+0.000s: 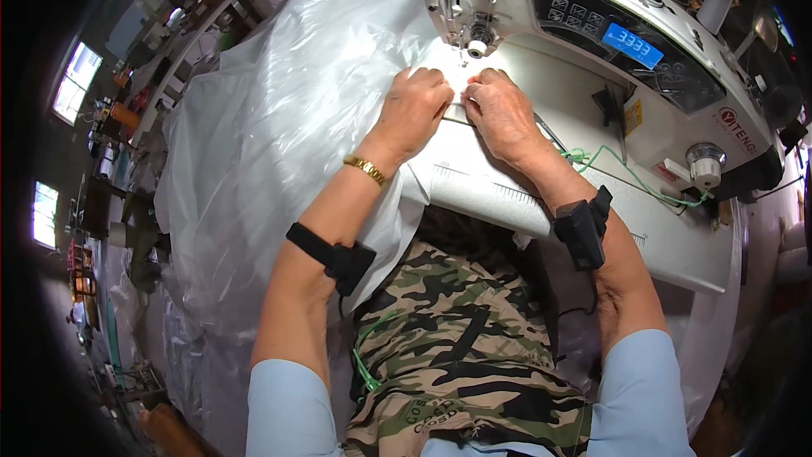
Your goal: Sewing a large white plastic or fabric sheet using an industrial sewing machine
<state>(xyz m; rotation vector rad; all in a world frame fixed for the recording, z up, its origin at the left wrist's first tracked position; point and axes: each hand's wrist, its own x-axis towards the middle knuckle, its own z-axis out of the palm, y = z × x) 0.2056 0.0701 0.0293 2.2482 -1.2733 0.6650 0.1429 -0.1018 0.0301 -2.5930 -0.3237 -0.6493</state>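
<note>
While both hands press flat on the white woven fabric (pixel 461 140), I judge the seam-feeding step under way. My left hand (pixel 414 110) and right hand (pixel 499 114) pin it just at 6 o'clock of the white industrial sewing machine's needle (pixel 463 55); next calls for steady, even feeding.

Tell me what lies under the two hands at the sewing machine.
White fabric lies under the left hand and right hand, spread on the white machine table just before the needle. The seam beneath the fingers is covered.
</note>
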